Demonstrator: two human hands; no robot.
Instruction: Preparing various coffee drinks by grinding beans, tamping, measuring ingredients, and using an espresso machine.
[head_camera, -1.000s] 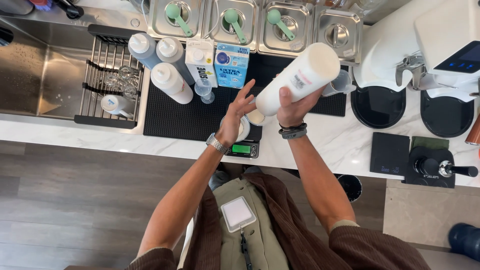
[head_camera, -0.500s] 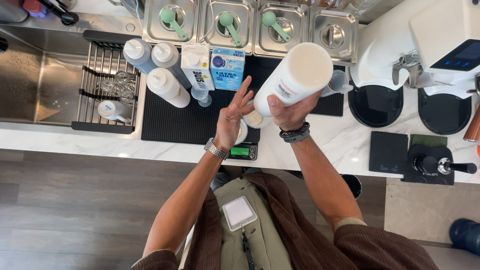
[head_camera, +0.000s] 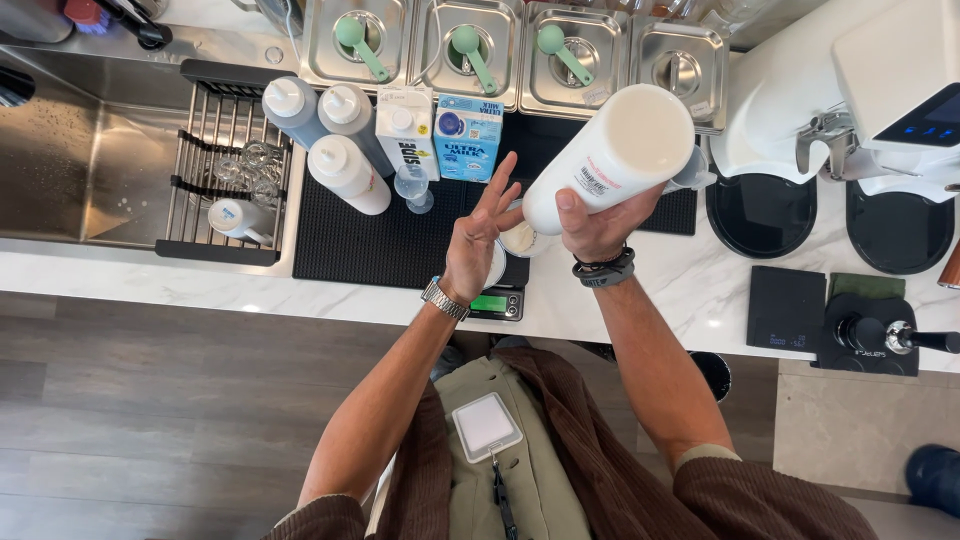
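Right hand (head_camera: 597, 222) wraps a big white bottle (head_camera: 612, 155), tipped over a cup (head_camera: 519, 238); left hand (head_camera: 472, 245) spread beside. Bottle looks bulky, smooth, best held mid-body.

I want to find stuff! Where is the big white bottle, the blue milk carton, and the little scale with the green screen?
big white bottle (head_camera: 615, 155), head view, on its side wall.
blue milk carton (head_camera: 467, 137), head view, on its front face.
scale (head_camera: 497, 303), head view, on its green screen.
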